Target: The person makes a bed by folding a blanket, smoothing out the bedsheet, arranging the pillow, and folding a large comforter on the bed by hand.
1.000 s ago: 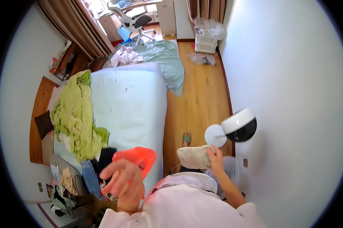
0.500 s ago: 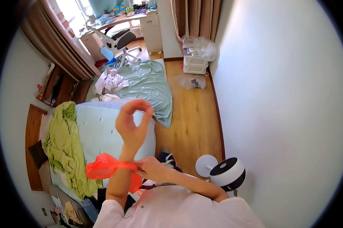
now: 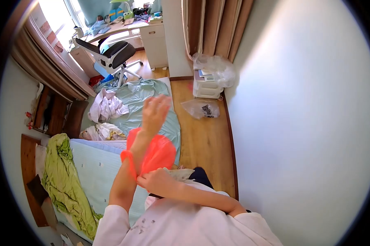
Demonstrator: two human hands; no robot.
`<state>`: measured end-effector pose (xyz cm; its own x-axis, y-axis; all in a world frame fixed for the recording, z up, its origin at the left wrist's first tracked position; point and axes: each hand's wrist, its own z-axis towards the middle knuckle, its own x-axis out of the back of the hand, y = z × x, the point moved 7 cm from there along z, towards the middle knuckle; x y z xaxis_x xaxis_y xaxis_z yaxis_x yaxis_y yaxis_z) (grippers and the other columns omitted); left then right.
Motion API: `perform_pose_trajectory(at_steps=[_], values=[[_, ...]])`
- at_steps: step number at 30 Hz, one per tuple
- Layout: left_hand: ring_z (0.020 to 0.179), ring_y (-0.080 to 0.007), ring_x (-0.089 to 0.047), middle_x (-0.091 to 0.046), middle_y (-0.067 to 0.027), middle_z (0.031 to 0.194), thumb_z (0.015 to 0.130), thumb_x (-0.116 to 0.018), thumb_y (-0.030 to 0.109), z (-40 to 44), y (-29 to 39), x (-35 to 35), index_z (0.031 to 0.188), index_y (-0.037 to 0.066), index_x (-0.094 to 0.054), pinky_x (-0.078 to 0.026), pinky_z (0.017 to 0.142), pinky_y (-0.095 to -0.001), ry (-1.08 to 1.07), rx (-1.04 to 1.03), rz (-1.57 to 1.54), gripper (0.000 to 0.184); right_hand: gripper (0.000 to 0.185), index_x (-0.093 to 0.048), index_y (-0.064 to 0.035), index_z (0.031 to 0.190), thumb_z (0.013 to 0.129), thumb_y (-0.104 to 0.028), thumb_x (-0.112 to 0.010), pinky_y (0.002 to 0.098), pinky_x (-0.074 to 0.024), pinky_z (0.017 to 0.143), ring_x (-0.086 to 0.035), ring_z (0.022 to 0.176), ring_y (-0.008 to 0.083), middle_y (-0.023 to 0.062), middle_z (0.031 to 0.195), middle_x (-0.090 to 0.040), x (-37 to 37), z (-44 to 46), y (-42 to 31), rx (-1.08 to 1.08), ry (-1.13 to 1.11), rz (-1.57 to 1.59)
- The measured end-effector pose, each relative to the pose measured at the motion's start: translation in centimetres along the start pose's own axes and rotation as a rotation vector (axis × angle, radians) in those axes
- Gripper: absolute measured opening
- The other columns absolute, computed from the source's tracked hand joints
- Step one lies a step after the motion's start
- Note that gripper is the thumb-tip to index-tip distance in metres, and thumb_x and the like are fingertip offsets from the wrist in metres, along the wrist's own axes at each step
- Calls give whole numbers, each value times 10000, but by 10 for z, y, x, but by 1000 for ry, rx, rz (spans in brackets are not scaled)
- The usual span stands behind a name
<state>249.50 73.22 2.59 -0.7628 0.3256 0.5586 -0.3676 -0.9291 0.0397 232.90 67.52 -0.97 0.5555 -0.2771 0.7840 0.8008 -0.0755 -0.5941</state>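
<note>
Red and thin, a bag (image 3: 162, 151) hangs round the left forearm (image 3: 121, 186) near the middle of the frame, its loop about the wrist and its body bulging to the right of the arm; half a second ago most of it showed on the arm's left. Above it the left grip (image 3: 155, 110) is blurred, empty and wide, its fingers stretched upward, where before thumb and fingers curved toward each other. The right grip (image 3: 158, 182), lower centre, is narrow and holds the bag's lower edge, close against the left forearm. Just beyond it shows a cream cloth (image 3: 183, 174), which that hand held out plainly a second ago; whether the fingers hold it now, I cannot tell. The view has shifted too: the tabletop (image 3: 131, 27) and the chair (image 3: 119, 53) at upper left sit lower in the frame, and the bed (image 3: 92, 168) with its green quilt (image 3: 66, 180) has slid further down at lower left. Behind the raised hand, a pale green sheet (image 3: 160, 88) spreads over the floor (image 3: 195, 141), with a clear plastic bag (image 3: 193, 107) to its right.
</note>
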Motion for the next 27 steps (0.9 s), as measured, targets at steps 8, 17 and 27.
perform_pose_trajectory(at_steps=[8, 17, 27], values=[[821, -152, -572, -594, -74, 917, 708, -673, 43, 35, -115, -76, 1033, 20, -550, -448, 782, -303, -349, 679, -839, 349, 393, -463, -68, 1188, 824, -189, -548, 435, -448, 547, -593, 754, 309, 159, 755, -578, 7, 44, 133, -108, -133, 149], [999, -132, -493, -547, -78, 1090, 846, -558, 457, -177, -59, -182, 1165, -12, -515, -400, 879, -289, -459, 1482, -1612, 569, 296, -541, -30, 1140, 855, -104, -504, 303, -463, 697, -607, 764, 254, 141, 891, -619, 62, 96, 350, -163, -422, 966], [657, -254, -607, -628, -93, 710, 761, -669, 328, -330, 21, -271, 839, -3, -633, -475, 619, -340, -574, 1922, -696, 342, 243, -557, -42, 1088, 877, -162, -533, 292, -498, 652, -618, 745, 171, 80, 859, -643, -225, 32, 650, -919, -704, 984]])
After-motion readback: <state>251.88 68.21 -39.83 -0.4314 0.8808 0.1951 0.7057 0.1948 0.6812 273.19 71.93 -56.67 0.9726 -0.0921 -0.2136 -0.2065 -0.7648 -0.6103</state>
